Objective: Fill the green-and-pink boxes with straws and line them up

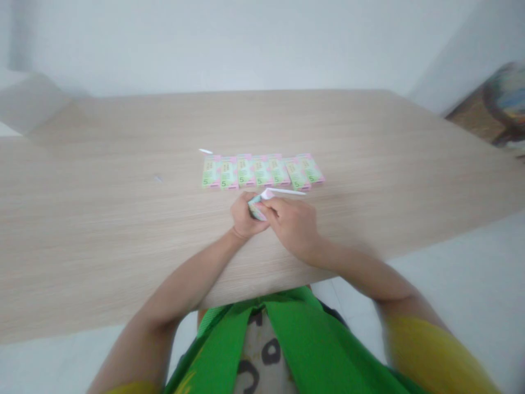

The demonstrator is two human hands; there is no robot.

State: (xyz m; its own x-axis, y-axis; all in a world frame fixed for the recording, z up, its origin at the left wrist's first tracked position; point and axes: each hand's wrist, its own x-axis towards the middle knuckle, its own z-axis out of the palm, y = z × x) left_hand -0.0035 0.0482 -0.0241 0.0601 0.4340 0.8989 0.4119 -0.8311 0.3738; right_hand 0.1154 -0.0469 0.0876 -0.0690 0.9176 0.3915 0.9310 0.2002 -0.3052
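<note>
In front of me, my left hand (245,216) is wrapped round a small green and pink box (256,209). My right hand (296,225) is closed at the box's upper right end, thumb and fingers pinching there; its fingertips are partly hidden. A thin white stick (287,191) juts out to the right, just above the right hand's knuckles. Whether it is held by the fingers or comes from the box I cannot tell. Just beyond the hands, several similar green and pink boxes (246,171) marked with a 5 lie in a row.
A white stick (205,151) lies behind the row's left end. A small pale scrap (158,178) rests further left on the wooden table (123,230). Behind the table rises a white wall (246,44). A blurred dark-rimmed object (506,101) stands at the far right.
</note>
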